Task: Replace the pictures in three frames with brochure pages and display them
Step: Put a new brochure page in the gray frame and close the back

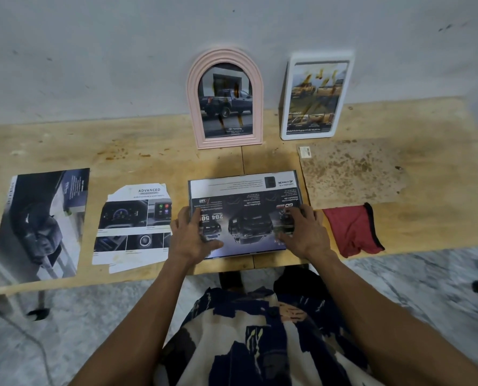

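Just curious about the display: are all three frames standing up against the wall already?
No, only the pink arched frame and white frame stand there; the third frame lies flat under both hands.

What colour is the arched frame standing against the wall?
Pale pink, with a ribbed border; the arched frame shows clearly in the head view.

**Count on the tabletop**

Frames: three. Two stand against the wall, a pink arched frame (226,98) at 12 o'clock and a white rectangular frame (314,97) at 1 o'clock; one dark flat frame (244,190) lies at centre.

Loose brochure pages: two, both at 9 o'clock: a full page (40,224) and a cut page (133,224) with trimmed corners.

Backing board (352,174): one, at 2 o'clock.

Red cloth (350,229): one, at 3 o'clock.

Hands: two, left hand (190,235) and right hand (304,232).
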A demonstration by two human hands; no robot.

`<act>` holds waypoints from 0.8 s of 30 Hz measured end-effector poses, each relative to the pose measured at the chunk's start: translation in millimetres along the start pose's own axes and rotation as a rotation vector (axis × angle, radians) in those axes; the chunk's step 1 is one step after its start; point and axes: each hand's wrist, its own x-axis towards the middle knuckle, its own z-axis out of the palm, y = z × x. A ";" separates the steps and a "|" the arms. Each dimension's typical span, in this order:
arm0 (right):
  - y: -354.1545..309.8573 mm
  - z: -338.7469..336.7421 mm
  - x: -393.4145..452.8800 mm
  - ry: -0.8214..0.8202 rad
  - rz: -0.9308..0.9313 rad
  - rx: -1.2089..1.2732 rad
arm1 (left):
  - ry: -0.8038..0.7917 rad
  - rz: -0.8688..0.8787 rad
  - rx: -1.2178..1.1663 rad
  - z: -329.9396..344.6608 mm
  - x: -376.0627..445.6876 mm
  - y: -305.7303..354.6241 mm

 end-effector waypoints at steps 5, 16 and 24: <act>18.9 -27.6 8.9 0.145 0.051 0.168 | 0.149 0.023 -0.042 0.8 11.8 49.0; 159.5 -112.3 56.1 0.158 0.327 0.343 | -0.002 0.065 -0.283 48.3 58.7 258.0; 237.7 -146.2 113.7 0.080 0.408 0.432 | -0.023 -0.156 -0.185 78.7 79.0 334.9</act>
